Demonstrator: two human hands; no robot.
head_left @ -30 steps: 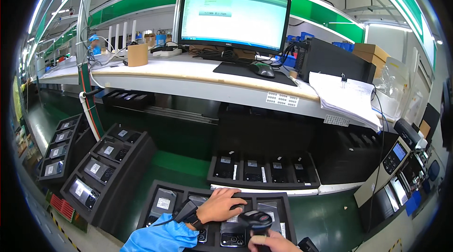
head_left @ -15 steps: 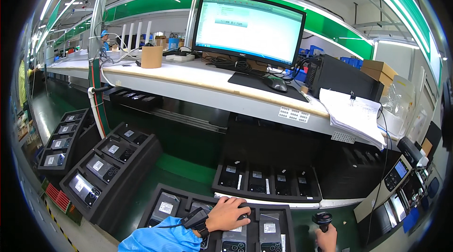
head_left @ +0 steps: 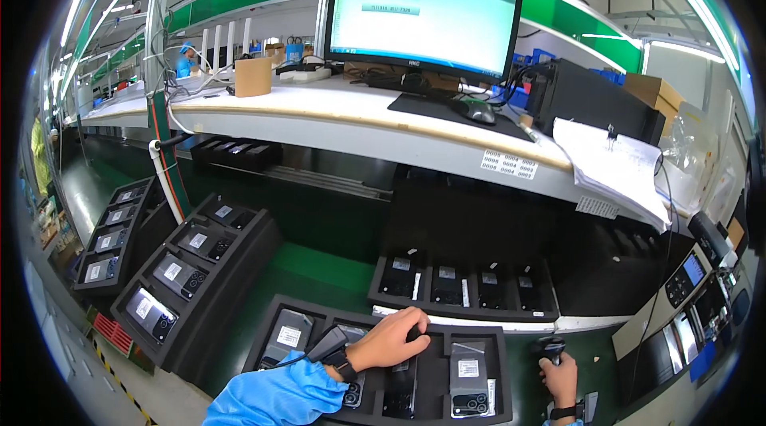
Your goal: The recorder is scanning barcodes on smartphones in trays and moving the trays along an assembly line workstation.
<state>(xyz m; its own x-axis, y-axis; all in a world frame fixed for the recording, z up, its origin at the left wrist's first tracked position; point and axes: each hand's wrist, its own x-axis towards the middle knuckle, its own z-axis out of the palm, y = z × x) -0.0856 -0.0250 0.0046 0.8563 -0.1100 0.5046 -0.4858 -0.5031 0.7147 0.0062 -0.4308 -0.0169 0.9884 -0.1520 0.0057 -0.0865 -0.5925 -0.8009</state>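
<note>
My left hand [head_left: 391, 340], in a blue sleeve with a dark wrist device, rests palm down on a black foam tray [head_left: 431, 333] of phones at the lower middle, covering one phone [head_left: 400, 382] in a middle slot. Grey phones with white labels [head_left: 469, 370] lie in the slots beside it. My right hand [head_left: 560, 376] is at the lower right, beside the tray, wrapped around a black handheld scanner [head_left: 550, 345] that points up.
A second black tray of phones [head_left: 463, 282] lies behind the first on the green belt. More trays of phones [head_left: 187, 262] stand at the left. Above is a white shelf [head_left: 351, 119] with a monitor [head_left: 423, 15], mouse [head_left: 477, 111], papers [head_left: 618, 167] and a cardboard roll [head_left: 253, 76].
My right hand with the scanner has moved from over the tray next to my left hand out to the lower right. My left hand stays on the tray.
</note>
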